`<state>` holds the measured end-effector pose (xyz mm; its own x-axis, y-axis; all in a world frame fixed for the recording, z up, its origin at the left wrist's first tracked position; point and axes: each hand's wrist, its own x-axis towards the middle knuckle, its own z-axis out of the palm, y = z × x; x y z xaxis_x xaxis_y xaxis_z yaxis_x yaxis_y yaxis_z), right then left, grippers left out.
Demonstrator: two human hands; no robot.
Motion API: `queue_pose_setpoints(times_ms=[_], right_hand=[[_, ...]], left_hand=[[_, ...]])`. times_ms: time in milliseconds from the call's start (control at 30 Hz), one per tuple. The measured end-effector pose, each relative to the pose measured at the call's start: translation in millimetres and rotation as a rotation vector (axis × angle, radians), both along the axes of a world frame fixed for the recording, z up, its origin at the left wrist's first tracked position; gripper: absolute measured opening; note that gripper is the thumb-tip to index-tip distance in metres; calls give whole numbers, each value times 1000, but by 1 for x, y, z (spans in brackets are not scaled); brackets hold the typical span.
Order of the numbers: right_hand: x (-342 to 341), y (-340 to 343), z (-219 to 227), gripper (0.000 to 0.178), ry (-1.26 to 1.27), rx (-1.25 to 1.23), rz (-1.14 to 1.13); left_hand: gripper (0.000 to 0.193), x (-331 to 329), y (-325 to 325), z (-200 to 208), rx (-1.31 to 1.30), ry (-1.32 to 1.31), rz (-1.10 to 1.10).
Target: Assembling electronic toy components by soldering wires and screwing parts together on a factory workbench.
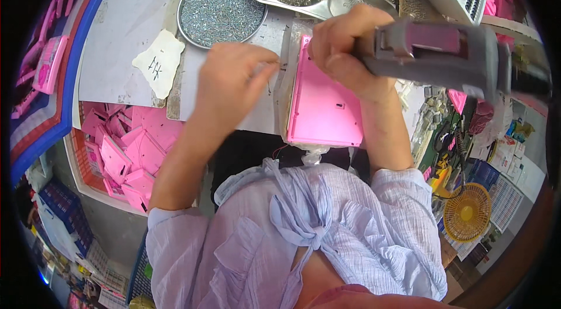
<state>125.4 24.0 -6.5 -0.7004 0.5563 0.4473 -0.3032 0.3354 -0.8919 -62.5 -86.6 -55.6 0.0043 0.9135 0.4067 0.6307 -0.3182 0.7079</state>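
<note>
A flat pink plastic panel (325,98) lies on the work surface in front of me, with small dark holes along its edges and a little dark slot. My right hand (353,46) grips a dark grey electric screwdriver (438,54) over the panel's far right part. The tool's body points toward the right; its tip is hidden behind my fingers. My left hand (236,78) is just left of the panel, thumb and forefinger pinched together; whatever they hold is too small to make out. Beyond it stands a round metal tray (222,8) full of small silvery screws.
A metal tray (330,8) with darker small parts stands at the back. On the left are a torn white paper scrap (159,64) and a crate (82,163) of pink casings (140,151). To the right lie assorted small parts and a yellow basket (467,213).
</note>
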Motion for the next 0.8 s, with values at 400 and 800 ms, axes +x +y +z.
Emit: queue_pose_setpoints(times_ms=[400,800], right_hand=[[24,-44,51,31,242,-228,130],[21,-80,45,33,150,-349,-66]], left_hand=[[35,30,-30,-3,258,76,-185],[17,8,-44,4,167,-273,-87]])
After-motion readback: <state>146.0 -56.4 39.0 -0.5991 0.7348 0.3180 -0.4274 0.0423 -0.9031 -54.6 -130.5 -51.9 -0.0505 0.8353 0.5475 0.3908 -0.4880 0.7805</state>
